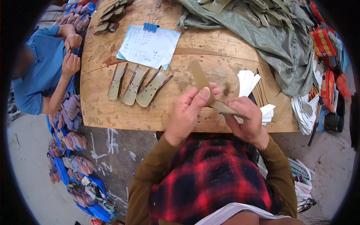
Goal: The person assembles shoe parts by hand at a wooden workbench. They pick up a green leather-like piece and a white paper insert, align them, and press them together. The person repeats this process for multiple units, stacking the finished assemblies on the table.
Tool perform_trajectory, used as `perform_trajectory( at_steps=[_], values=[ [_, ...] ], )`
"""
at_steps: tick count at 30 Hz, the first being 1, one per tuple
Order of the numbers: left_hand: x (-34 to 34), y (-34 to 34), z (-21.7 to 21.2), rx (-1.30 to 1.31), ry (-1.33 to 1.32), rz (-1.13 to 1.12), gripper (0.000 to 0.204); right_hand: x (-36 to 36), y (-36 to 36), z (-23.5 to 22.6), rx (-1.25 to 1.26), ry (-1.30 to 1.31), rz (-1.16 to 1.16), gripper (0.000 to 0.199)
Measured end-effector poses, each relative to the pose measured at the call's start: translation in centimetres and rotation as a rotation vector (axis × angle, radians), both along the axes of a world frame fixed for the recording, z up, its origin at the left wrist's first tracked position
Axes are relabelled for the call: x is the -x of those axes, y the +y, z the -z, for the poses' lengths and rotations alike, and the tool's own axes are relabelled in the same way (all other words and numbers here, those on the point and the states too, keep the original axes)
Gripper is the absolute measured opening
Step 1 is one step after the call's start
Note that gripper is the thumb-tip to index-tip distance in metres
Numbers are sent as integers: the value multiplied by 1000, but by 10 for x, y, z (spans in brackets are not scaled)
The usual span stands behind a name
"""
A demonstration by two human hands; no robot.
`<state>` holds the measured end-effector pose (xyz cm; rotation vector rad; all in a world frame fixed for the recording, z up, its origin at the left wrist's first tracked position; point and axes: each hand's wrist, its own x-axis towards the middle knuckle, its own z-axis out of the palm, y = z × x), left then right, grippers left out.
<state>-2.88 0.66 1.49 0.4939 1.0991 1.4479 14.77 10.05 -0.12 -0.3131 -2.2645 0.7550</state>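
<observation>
- Wooden table: three tan insole pieces lie far left of my hands.
- Left hand pinches a tan insole strip, held upright over the near edge.
- Right hand grips its lower end; I judge fitting is underway, and pressing needs alignment.

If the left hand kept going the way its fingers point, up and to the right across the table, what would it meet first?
Probably the white paper pieces, just beyond the tan strip that the left hand and right hand hold; depth is unclear, so it might pass above them.
</observation>
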Motion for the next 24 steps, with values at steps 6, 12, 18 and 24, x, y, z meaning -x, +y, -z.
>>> perform_trajectory(
  at_steps=[6,12,18,24],
  values=[
    [11,-5,-36,20,923,25,18,-4,-8,-17,-229,-91,9,32],
    [-13,-20,-40,-71,1040,-30,12,-3,-12,-18,-185,-174,42,28],
    [-19,-27,-39,-22,912,-16,18,-3,-15,-4,-148,-189,78,24],
    [-23,-27,-38,5,751,-11,34,-2,-15,8,-130,-245,68,23]
  ],
)
